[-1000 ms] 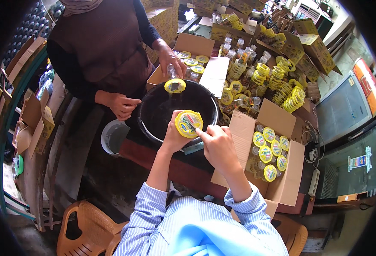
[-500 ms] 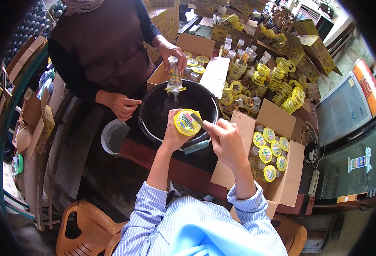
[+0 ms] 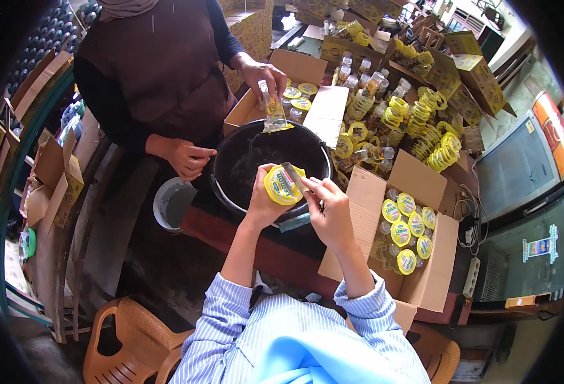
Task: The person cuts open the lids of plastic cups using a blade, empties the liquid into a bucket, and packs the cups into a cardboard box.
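Note:
My left hand (image 3: pixel 260 206) is wrapped round a plastic cup with a yellow printed film lid (image 3: pixel 278 189), its lid facing up toward me. In my right hand (image 3: pixel 330 212) is a flat grey metal blade (image 3: pixel 294 177), pinched in the fingers and laid across the lid's right edge. Both hands are over the near rim of a black bucket (image 3: pixel 215 182). Across from me, a co-worker's hand (image 3: pixel 264 75) holds a clear cup (image 3: pixel 273 110) upside down above the bucket. The co-worker's other hand (image 3: pixel 185 157) is held beside the bucket, loosely curled.
To the right stands an open carton (image 3: pixel 437 269) with several yellow-lidded cups. Behind it are piled empty cups and yellow lid rings (image 3: pixel 416 125). Another carton (image 3: pixel 295 64) of cups sits beyond the bucket. A grey pail (image 3: pixel 173 205) and an orange chair (image 3: pixel 135 339) are at left.
My blade has shifted left, farther onto the lid, and my right fingers have turned. The co-worker's cup has tilted and moved slightly right; the stream falling below it no longer shows.

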